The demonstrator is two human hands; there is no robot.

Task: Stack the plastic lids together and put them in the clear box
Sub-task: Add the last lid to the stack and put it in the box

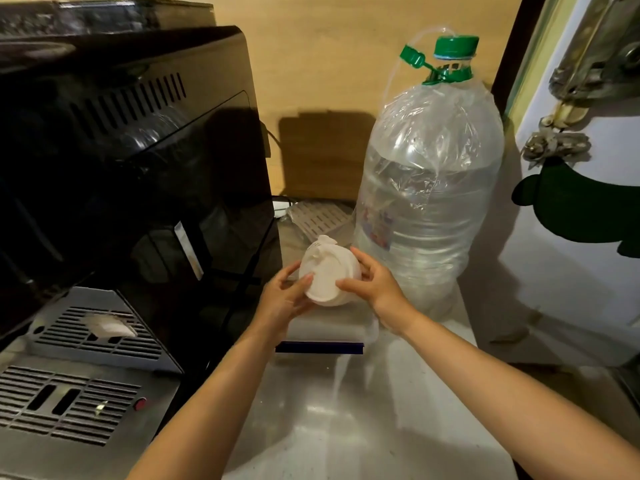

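A stack of white plastic lids (325,271) is held between both hands in the middle of the view, tilted so its flat end faces me. My left hand (284,299) grips its left side with the thumb on the flat face. My right hand (372,282) grips the right side with fingers curled around the stack. Directly below the hands lies a flat clear box (322,332) with a dark blue front edge, resting on the steel counter (346,420).
A black coffee machine (131,174) with a metal drip tray (93,330) fills the left. A large water bottle (429,188) with a green cap, wrapped in plastic, stands right of the hands. A white fridge (581,202) is at the far right.
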